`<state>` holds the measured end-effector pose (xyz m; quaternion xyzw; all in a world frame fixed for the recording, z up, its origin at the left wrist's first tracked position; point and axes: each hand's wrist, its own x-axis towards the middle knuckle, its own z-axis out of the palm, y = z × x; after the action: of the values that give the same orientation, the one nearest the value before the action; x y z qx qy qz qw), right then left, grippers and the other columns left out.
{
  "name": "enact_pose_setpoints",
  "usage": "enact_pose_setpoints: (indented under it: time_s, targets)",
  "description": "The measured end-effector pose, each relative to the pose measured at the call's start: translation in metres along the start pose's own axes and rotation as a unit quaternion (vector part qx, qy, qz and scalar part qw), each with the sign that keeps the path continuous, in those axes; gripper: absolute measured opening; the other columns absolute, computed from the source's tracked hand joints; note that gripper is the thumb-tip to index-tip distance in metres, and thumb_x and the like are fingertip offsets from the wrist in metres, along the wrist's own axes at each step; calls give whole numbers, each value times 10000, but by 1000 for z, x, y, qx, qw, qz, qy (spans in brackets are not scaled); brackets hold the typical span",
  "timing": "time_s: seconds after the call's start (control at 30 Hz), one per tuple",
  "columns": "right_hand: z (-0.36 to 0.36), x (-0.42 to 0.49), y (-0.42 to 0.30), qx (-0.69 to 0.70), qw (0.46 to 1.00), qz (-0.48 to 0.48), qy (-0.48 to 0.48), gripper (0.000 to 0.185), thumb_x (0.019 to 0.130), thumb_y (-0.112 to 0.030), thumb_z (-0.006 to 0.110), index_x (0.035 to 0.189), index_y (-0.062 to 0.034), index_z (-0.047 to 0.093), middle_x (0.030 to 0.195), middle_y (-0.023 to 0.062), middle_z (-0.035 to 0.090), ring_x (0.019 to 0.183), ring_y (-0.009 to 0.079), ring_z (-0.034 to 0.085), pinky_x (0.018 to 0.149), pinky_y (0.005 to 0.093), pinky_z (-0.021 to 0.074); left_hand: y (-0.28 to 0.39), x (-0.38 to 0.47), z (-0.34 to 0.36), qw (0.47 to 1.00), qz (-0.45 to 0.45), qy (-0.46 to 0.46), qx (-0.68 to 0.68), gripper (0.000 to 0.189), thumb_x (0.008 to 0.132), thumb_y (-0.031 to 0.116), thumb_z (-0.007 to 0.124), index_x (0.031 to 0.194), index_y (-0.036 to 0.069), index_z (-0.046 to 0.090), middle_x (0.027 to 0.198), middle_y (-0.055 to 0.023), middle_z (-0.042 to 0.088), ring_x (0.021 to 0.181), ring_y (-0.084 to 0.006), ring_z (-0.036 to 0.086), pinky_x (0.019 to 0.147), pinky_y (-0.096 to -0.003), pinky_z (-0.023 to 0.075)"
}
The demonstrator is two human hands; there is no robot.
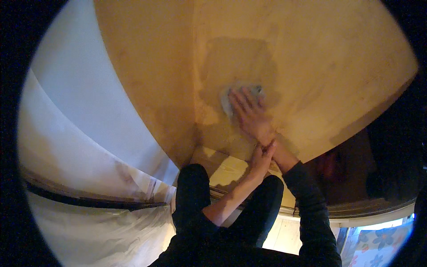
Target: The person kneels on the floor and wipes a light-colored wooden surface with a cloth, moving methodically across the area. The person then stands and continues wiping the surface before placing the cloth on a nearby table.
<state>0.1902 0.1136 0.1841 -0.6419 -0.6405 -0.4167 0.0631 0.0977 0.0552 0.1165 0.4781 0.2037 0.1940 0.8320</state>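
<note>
My right hand (251, 115) lies with its fingers spread over a pale, greyish-white cloth (226, 100), pressed against a tan wall surface (320, 66). The hand and cloth are slightly blurred. Darker patches, partly shadow, show on the surface around and above the cloth. My left hand (263, 155) is at my right wrist, its thumb and fingers touching it; how tightly they close around it cannot be told. Both forearms reach up from below, the right one in a dark sleeve, the left one bare.
A corner edge runs down left of the cloth to a ledge (233, 168) near my knees. A white panel (93, 86) stands at the left, above translucent sheeting (110, 233). A dark recess (343, 167) opens at the right, with flower-patterned fabric (380, 247) below.
</note>
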Motion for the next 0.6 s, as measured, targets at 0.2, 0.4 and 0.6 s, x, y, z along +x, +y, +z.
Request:
enact_pose_setpoints:
  time_s: [0.2,0.4,0.6]
  targets:
    - [-5,44,-13,-87,995,-51,-26,604,833,-269,569,1410,-114,485,1525,2,402,1388,208,377,1094,448,321,32,1,-17,998,16,34,-50,631,890,573,612,1311,122,481,1118,-35,613,886,-176,612,599,-293,510]
    - [93,-50,-46,31,986,-146,-70,575,838,-225,544,1389,-67,498,1535,4,386,1388,202,371,1137,407,285,-24,-6,-38,979,-173,86,-69,555,893,570,611,1255,160,513,1061,-20,628,770,-154,599,571,-284,483]
    - [13,43,-16,31,999,-39,10,537,907,-201,499,1422,-54,452,1531,77,386,1427,279,325,1147,484,261,18,-8,-14,996,44,55,-48,476,946,512,570,1207,114,546,1053,-16,643,811,-133,622,633,-254,477]
